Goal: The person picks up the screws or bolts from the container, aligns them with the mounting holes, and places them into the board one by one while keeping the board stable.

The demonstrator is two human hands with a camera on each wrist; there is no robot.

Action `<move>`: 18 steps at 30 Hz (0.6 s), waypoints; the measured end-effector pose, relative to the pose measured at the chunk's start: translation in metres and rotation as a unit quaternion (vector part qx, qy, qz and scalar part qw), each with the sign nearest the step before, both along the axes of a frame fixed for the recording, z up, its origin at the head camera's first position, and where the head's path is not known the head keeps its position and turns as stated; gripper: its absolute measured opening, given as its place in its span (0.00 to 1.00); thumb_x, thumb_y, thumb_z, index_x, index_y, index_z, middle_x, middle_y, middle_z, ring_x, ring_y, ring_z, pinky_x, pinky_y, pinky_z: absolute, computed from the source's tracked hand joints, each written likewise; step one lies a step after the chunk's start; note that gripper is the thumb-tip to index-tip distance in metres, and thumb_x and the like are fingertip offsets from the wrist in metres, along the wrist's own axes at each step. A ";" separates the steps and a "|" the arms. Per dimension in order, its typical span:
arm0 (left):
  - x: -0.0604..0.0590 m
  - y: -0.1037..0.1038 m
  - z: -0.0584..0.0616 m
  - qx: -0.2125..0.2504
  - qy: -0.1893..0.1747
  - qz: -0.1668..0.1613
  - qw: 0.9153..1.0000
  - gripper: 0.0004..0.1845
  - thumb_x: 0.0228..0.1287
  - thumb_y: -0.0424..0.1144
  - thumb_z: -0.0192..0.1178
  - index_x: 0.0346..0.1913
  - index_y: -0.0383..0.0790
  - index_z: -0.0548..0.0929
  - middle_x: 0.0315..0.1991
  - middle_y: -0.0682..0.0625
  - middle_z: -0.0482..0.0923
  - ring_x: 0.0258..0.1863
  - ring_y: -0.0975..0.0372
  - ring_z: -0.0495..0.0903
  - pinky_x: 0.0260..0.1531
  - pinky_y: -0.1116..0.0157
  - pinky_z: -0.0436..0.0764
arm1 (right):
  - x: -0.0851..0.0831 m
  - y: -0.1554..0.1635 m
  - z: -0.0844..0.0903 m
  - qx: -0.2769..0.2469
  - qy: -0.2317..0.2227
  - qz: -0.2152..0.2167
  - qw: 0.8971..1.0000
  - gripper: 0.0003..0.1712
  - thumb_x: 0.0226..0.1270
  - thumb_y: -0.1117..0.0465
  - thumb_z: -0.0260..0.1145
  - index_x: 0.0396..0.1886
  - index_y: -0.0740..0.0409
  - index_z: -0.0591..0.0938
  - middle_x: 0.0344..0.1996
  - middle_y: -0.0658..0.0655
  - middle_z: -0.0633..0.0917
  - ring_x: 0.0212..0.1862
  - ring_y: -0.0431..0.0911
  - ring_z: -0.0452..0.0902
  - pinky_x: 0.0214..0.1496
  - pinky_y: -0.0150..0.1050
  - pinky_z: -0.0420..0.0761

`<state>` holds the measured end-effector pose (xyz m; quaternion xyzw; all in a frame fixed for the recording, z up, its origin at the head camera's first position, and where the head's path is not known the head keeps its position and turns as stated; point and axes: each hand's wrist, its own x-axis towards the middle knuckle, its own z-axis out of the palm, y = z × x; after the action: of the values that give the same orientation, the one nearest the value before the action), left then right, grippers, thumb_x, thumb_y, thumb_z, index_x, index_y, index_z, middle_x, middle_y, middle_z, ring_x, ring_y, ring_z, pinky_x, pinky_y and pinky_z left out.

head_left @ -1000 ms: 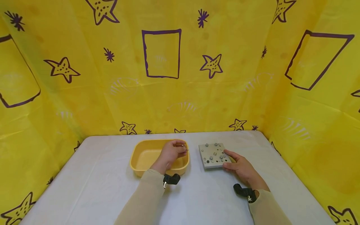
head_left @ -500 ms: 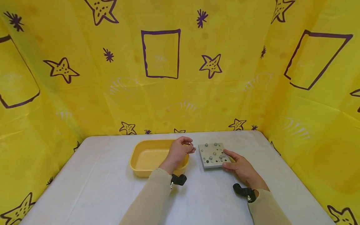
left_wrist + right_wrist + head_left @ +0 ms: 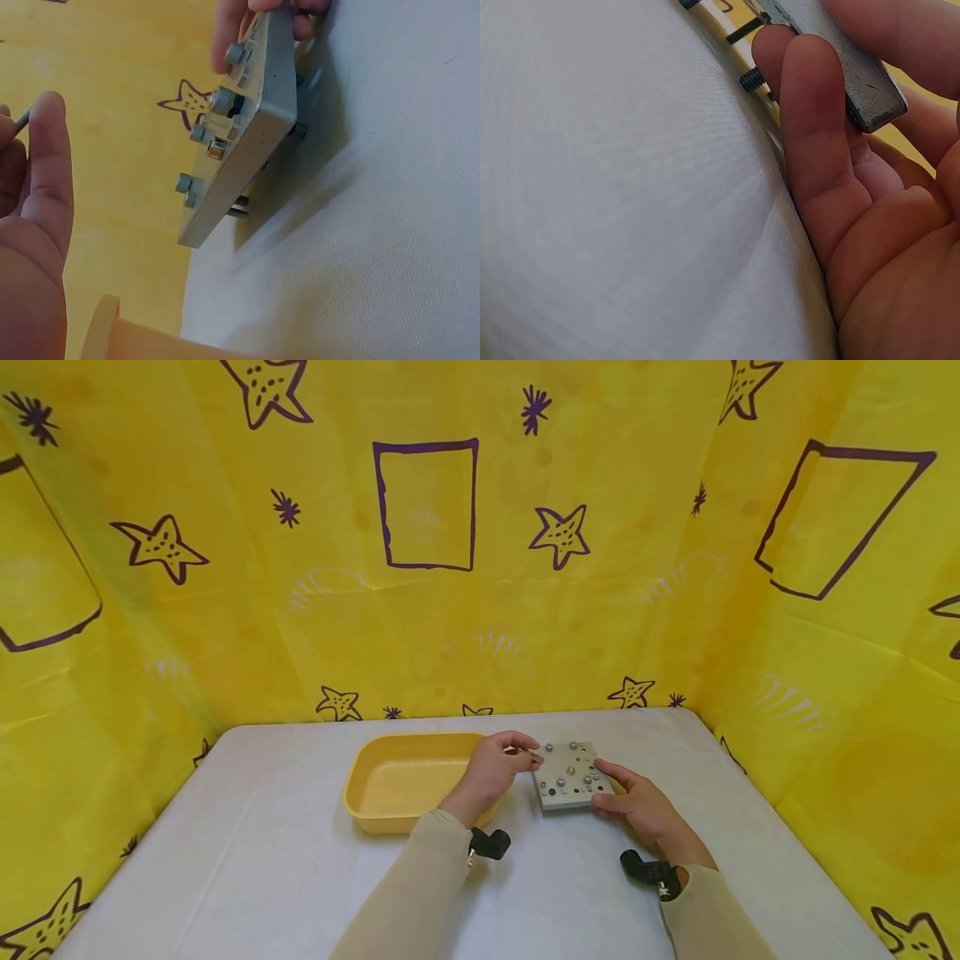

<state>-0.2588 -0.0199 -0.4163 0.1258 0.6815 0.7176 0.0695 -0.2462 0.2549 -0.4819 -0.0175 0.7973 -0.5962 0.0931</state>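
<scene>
A square grey metal plate (image 3: 567, 770) studded with bolts and holes sits slightly lifted off the white table. My right hand (image 3: 604, 785) grips its right front corner, thumb on top and fingers (image 3: 815, 127) underneath, where the plate's edge (image 3: 859, 71) and bolt ends (image 3: 751, 79) show. My left hand (image 3: 529, 757) hovers at the plate's left edge, pinching a small thin screw (image 3: 21, 121) between thumb (image 3: 46, 169) and fingers. In the left wrist view the plate (image 3: 244, 127) appears tilted, with bolt heads on its face and ends poking out below.
A shallow yellow tray (image 3: 352, 781) stands just left of the left hand; nothing shows inside it. The white table (image 3: 262, 860) is walled at the back and both sides by yellow star-printed sheeting (image 3: 427, 610).
My left hand has moved right from above the tray's right rim to the plate's left edge, still pinching the small screw. The right hand and plate have stayed put.
</scene>
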 end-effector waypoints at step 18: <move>0.003 0.023 0.000 -0.081 -0.014 0.013 0.997 0.07 0.65 0.27 0.65 0.43 0.39 0.85 0.37 0.48 0.80 0.32 0.58 0.83 0.37 0.65 0.83 | 0.001 -0.002 0.002 0.023 -0.002 -0.005 1.000 0.50 0.53 0.47 0.78 0.76 0.46 0.67 0.76 0.61 0.57 0.75 0.60 0.46 0.72 0.63 0.40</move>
<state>-0.2557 0.0029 -0.4163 0.1007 0.7376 0.6629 0.0795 -0.2452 0.2531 -0.4794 -0.0103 0.8105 -0.5785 0.0918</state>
